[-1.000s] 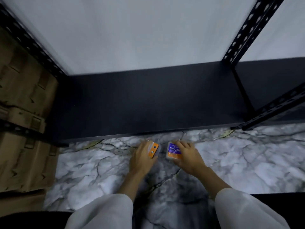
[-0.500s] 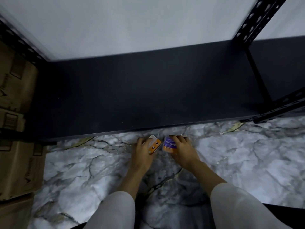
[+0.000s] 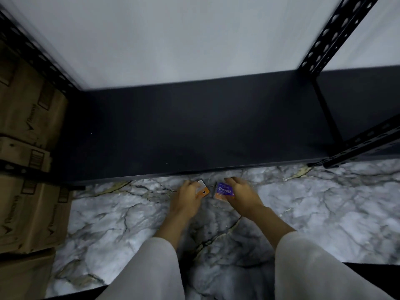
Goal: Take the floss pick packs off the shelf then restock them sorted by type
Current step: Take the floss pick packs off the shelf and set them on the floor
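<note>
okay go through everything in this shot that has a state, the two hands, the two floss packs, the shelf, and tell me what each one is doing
left hand: curled round the orange and white pack.
right hand: gripping the purple pack.
orange and white pack: held, tilted, over the marble floor.
purple pack: held, "Smooth" label facing up.
black shelf: no packs on the part in view.
cardboard boxes: stacked at the left, closed.

Marbled grey-white floor, stacked brown cardboard boxes at left, pale wall behind
</note>
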`<action>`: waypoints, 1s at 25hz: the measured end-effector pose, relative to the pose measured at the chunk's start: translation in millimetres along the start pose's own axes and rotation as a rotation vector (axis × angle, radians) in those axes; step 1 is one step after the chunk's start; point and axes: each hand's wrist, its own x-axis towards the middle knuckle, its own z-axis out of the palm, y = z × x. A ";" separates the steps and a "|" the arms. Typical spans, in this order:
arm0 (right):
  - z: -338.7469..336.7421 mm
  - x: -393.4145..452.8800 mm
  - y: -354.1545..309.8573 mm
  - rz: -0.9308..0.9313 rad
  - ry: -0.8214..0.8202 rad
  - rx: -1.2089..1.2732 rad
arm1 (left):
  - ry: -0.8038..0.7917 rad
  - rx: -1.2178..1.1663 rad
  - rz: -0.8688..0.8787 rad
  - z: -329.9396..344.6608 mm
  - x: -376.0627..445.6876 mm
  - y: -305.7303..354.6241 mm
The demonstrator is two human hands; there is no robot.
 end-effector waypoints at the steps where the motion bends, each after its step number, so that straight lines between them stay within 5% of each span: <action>1: -12.8 -7.0 -7.0 0.003 0.009 -0.016 | 0.003 0.018 0.011 -14.4 -6.9 7.5; 14: -246.7 -182.9 -140.5 -0.135 0.346 -0.154 | 0.266 0.163 0.173 -258.5 -173.2 137.6; 25: -415.4 -286.2 -252.6 -0.384 0.820 -0.032 | 0.877 0.077 0.474 -447.8 -280.3 231.9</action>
